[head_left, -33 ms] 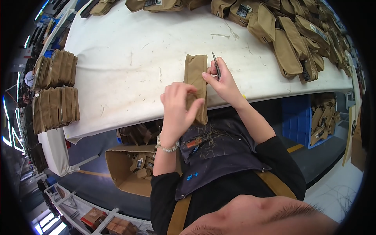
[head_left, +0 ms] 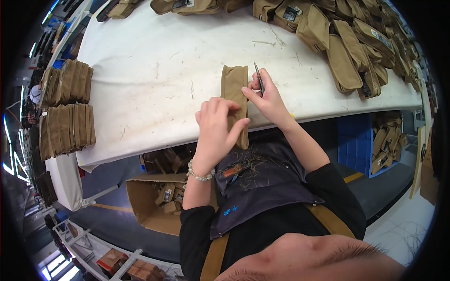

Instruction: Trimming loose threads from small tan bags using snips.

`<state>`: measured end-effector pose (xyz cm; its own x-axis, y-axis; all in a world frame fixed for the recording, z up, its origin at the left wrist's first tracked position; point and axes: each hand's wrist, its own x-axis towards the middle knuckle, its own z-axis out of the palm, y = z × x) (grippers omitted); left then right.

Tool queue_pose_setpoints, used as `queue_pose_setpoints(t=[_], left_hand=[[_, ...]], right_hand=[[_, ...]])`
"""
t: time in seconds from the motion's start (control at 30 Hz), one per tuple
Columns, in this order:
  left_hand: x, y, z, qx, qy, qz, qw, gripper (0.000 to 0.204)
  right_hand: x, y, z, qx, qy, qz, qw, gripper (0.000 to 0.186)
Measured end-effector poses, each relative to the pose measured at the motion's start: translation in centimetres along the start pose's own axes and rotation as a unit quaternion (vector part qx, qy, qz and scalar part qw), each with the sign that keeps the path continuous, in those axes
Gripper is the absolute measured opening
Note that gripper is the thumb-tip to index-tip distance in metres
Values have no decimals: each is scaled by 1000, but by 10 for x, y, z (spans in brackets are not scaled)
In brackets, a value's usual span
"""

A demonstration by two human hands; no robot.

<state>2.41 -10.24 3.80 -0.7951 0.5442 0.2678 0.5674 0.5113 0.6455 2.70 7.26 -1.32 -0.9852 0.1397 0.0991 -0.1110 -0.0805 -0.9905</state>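
Observation:
A long tan fabric pouch [head_left: 235,86] lies upright in view at the table's near edge, its lower end hanging over that edge. My left hand [head_left: 218,122] is over the pouch's left side, fingers bent with the tips at the fabric and the thumb held apart. At the pouch's right edge, my right hand [head_left: 267,96] is closed round dark, pointed thread snips [head_left: 259,80], the tip directed away from me. The right thumb rests at the pouch's edge. Part of the snips is hidden by the fingers.
Tan pouches are heaped at the far right [head_left: 344,61] of the white table [head_left: 145,89]. Stacked pouches [head_left: 67,131] stand at the left. Below are a cardboard box [head_left: 145,213] and a blue crate [head_left: 355,145], both with pouches inside. Thread scraps lie on my dark apron [head_left: 267,182].
My left hand has shifted slightly right across the pouch. The right hand, the snips and the pouch look unmoved.

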Motion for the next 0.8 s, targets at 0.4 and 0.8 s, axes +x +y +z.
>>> queue_pose_setpoints(t=[0.4, 0.8], left_hand=[[10, -4, 3, 34, -64, -9, 997, 11], [8, -2, 0, -1, -35, -43, 998, 10]], right_hand=[[-16, -6, 2, 29, -15, 49, 998, 27], [-18, -11, 2, 76, -12, 68, 995, 29]])
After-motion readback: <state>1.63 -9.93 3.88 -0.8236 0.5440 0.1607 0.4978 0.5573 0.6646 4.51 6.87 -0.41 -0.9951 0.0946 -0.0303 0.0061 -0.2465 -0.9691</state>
